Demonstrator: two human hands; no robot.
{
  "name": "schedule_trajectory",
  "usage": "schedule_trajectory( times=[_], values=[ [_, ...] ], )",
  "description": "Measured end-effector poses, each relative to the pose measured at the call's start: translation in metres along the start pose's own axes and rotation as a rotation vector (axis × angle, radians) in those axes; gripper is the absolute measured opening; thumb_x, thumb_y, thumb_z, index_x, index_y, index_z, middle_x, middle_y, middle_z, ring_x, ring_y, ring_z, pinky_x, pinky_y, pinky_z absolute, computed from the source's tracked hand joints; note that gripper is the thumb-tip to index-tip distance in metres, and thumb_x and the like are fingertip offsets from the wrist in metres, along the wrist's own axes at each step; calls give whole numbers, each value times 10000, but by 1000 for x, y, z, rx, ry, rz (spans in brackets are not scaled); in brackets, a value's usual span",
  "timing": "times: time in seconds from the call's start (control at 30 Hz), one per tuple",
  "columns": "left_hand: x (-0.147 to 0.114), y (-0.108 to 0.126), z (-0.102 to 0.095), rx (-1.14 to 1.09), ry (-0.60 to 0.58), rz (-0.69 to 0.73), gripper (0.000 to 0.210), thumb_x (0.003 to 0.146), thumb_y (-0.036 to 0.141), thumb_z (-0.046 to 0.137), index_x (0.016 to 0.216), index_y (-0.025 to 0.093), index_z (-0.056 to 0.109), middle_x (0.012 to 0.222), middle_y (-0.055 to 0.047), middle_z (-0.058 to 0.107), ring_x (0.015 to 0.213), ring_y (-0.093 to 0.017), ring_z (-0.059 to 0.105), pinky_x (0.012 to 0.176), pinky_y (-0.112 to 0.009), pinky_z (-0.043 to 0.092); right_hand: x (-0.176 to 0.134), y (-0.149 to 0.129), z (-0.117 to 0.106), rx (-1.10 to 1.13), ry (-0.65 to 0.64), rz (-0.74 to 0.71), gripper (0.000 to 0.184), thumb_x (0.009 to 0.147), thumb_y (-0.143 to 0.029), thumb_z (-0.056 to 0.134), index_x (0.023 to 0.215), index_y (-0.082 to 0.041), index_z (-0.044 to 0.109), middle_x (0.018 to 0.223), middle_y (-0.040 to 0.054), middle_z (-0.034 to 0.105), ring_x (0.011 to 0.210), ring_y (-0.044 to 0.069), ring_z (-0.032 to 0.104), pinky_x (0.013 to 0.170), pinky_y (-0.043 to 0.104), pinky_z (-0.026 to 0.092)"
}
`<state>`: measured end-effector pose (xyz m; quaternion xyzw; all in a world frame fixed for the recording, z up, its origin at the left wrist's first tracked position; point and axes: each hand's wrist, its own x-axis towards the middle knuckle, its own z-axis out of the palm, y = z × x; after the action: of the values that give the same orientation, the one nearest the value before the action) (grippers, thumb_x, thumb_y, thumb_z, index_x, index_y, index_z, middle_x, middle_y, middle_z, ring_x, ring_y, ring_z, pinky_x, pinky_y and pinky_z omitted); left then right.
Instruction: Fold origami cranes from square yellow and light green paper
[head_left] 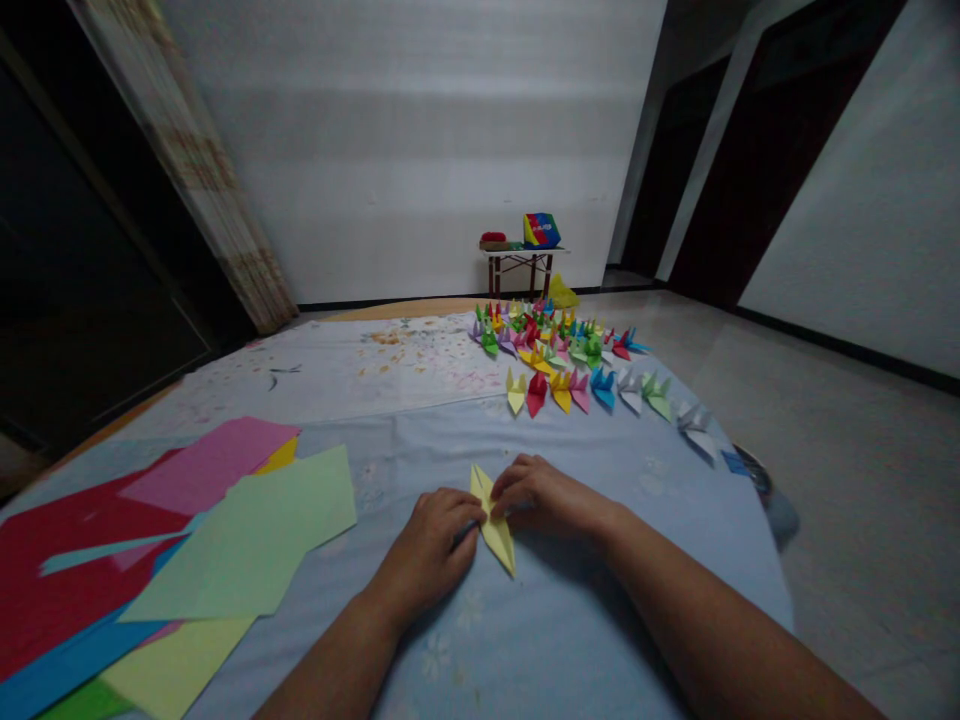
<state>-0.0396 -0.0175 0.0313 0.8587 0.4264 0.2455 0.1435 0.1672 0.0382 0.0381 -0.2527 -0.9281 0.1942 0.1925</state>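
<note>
Well, in the head view, the yellow paper (496, 538) lies on the blue cloth (420, 440) right in front of me, a slim diamond pointed at both ends, one tip aimed roughly away from me. My left hand (442, 535) holds it by the left edge near the middle, and my right hand (541, 495) holds it by the right edge; whether my thumbs are tucked under it, I cannot tell. To crease it well, I should match the edges along the centre line, steady one side while the other hand presses, and run a fingertip from the middle out to each point. Pressing against the cloth should give a sharper fold, and a light touch should spare the thin tips.

Counting, I have two hands on one paper. Beyond it are seven cranes (579, 390) in a front row, plus one white crane (698, 431) just to their right. Behind them sits a crowd (534, 330) of cranes too dense to count. On my left, the sheets (255, 535) overlap, so no sure number. One box (541, 230) sits on one small table (525, 251) near the wall.
</note>
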Motion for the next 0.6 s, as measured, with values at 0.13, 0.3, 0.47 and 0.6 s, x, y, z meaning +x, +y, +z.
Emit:
schedule_trajectory(
  times=[0.13,0.3,0.47,0.6],
  values=[
    [-1,2,-1,19,-4,-10,237,786,182,490,989,242,595,1013,-48,607,1000,-196,516,887,-381,388,0,3,2,-17,40,16,195,737,-252,646,928,-279,676,918,25,663,880,182,513,765,316,360],
    [-3,2,1,31,38,-16,261,773,191,516,1021,245,576,1065,-51,583,1036,-201,495,904,-379,386,3,2,2,-5,88,18,146,746,-199,628,876,-229,689,867,49,655,862,180,510,765,305,381],
    [-3,0,3,19,50,-12,264,777,187,509,1024,254,577,1070,-47,585,1037,-200,499,903,-376,391,3,5,9,82,110,58,208,744,-117,590,914,-201,676,888,61,598,820,153,534,737,264,424],
    [-3,0,4,15,48,-14,273,780,173,499,1029,252,577,1070,-49,587,1032,-198,504,898,-374,397,2,9,14,229,110,95,236,745,-85,560,924,-195,668,885,43,564,762,116,552,689,219,444]
  ],
)
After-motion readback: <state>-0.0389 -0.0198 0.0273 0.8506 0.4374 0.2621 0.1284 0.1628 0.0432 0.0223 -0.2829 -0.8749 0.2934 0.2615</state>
